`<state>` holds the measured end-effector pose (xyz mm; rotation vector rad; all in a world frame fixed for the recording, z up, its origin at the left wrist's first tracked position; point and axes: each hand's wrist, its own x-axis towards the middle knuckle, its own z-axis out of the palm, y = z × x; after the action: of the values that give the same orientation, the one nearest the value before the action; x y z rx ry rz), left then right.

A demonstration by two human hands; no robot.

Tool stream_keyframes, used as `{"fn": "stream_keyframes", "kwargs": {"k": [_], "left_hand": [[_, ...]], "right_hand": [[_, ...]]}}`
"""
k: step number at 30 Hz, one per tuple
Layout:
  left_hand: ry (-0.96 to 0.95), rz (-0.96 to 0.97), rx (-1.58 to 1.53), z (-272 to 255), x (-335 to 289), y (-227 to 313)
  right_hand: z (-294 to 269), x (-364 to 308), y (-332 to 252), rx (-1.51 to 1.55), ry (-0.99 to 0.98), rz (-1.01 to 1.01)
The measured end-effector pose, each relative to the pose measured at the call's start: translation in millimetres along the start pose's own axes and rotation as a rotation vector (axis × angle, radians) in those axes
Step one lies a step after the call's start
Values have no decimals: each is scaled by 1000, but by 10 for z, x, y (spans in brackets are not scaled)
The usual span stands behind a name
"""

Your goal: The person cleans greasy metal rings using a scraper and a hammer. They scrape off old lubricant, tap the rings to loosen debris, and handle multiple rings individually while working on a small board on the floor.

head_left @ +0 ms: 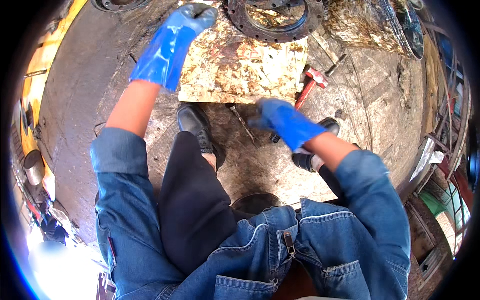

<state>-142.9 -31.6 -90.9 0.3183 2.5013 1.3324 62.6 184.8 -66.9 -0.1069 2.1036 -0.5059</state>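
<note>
Both hands wear blue rubber gloves. My left hand (196, 19) is up at the far edge of the view, left of a dark steel flange ring (272, 35) with bolt holes. Its fingers are curled, and whatever they may hold is hidden. Below the ring lies a stained, yellowish sheet (240, 75) smeared with brown grime. My right hand (277, 117) hovers by the sheet's near right corner, its fingers smeared by motion. Just beyond that hand, a red-headed hammer (316, 77) rests on the floor with its red handle slanting towards the glove.
A large grimy cylinder (375, 25) lies at the far right. Between my black shoes (195, 122) is a thin metal rod (242, 125). Another dark ring (120, 4) sits at the far left. Metal racks (450, 150) line the right side, and a rusty can (34, 167) stands at left.
</note>
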Motion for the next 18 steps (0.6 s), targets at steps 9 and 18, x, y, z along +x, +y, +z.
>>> {"fn": "stream_keyframes", "kwargs": {"k": [9,18], "left_hand": [[-180,-168,-248,37,-706,286],[-506,-498,-205,437,-1050,76]], "right_hand": [[897,372,-204,-283,-188,4],[1165,639,135,-62,-90,246]]}}
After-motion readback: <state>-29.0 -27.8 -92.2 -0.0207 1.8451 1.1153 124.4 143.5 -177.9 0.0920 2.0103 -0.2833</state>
